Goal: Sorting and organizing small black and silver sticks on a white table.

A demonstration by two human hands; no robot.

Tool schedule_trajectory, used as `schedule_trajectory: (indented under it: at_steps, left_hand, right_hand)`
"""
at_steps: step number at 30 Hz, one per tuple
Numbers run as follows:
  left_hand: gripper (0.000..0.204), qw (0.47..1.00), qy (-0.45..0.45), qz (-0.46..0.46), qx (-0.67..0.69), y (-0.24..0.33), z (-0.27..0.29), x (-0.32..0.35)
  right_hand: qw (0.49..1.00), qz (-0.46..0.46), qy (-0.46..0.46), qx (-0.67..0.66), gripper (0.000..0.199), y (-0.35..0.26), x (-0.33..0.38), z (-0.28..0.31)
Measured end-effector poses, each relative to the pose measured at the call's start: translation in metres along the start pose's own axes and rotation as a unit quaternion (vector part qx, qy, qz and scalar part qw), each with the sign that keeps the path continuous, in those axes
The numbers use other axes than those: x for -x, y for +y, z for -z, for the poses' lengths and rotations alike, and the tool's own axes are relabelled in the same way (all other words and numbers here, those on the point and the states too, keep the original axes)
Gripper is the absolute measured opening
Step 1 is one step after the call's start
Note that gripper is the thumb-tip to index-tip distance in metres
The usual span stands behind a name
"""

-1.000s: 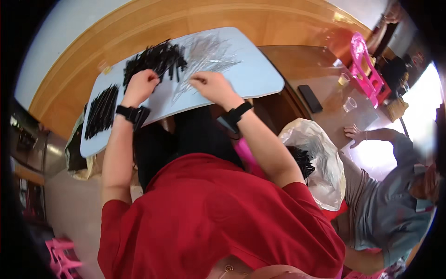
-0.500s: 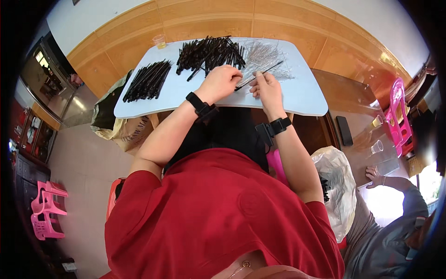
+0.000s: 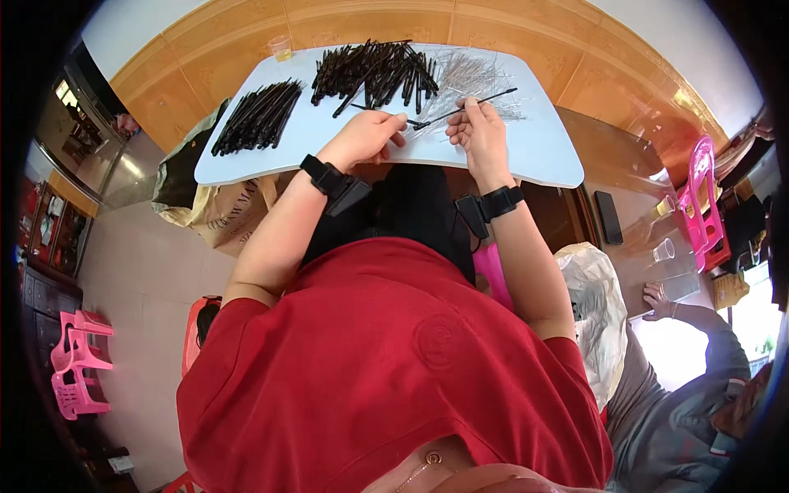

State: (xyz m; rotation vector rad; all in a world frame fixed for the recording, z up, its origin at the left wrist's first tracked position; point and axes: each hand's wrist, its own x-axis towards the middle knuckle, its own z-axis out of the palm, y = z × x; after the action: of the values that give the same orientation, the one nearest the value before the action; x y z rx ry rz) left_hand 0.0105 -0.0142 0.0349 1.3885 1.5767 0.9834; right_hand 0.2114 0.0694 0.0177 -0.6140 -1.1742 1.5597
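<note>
My left hand [image 3: 363, 138] pinches a thin black stick [image 3: 380, 110] over the near edge of a pale blue table [image 3: 542, 148]. My right hand [image 3: 478, 133] holds another long black stick [image 3: 485, 102] that slants up to the right. Both hands meet near the table's middle. A loose heap of black sticks [image 3: 374, 72] lies just beyond them. A neater bundle of black sticks [image 3: 256, 115] lies at the left. A scatter of thin clear or silvery pins [image 3: 477, 82] lies at the right. Each wrist wears a black band.
A small cup [image 3: 281, 48] stands at the table's far left corner. A brown paper bag [image 3: 222, 215] sits under the table's left side. A white plastic bag [image 3: 596, 312] and another seated person [image 3: 699, 386] are at the right, with a pink chair [image 3: 703, 205] and a phone [image 3: 609, 217] beyond.
The view has swung so the table sits centred. My hands moved from the stick heap to the table's near middle, and each now holds a black stick.
</note>
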Motion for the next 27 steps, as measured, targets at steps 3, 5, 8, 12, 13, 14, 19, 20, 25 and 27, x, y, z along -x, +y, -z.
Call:
schedule_trajectory:
  at_steps: [3,5,8,12,13,14,19,20,25,27]
  left_hand:
    - [0.028,0.991,-0.002,0.002,0.136,-0.007,-0.01,-0.003]
    - [0.028,0.975,-0.008,-0.009,0.22,-0.011,-0.014,-0.001]
    - [0.022,0.974,-0.033,-0.017,0.225,-0.015,-0.013,0.004]
    - [0.017,0.969,-0.095,-0.025,0.227,-0.015,-0.015,0.011]
    - [0.017,0.967,-0.118,-0.027,0.226,-0.014,-0.015,0.012]
    - [0.017,0.966,-0.122,-0.028,0.227,-0.011,-0.014,0.012]
    - [0.015,0.972,-0.114,-0.072,0.192,-0.006,-0.007,-0.004]
    - [0.015,0.973,-0.085,-0.086,0.196,-0.005,-0.003,-0.009]
    - [0.018,0.93,-0.001,-0.098,0.353,-0.026,-0.001,-0.022]
    - [0.019,0.925,0.001,-0.105,0.366,-0.03,0.002,-0.024]
  right_hand:
    - [0.998,-0.008,-0.048,0.039,0.028,0.004,0.005,-0.001]
    - [0.996,-0.021,-0.074,0.046,0.028,0.002,0.003,-0.003]
    - [0.99,-0.047,-0.12,0.056,0.027,-0.001,0.006,-0.005]
    - [0.985,-0.055,-0.144,0.074,0.027,-0.012,0.01,-0.007]
    - [0.983,-0.039,-0.151,0.095,0.028,-0.015,0.011,-0.01]
    - [0.98,-0.023,-0.159,0.116,0.028,-0.018,0.012,-0.012]
    - [0.967,0.066,-0.128,0.211,0.031,-0.047,0.013,-0.002]
    - [0.966,0.066,-0.129,0.212,0.031,-0.053,0.013,0.004]
    - [0.862,0.086,-0.101,0.49,0.025,-0.078,0.007,0.045]
    - [0.817,0.041,-0.114,0.564,0.023,-0.077,0.006,0.058]
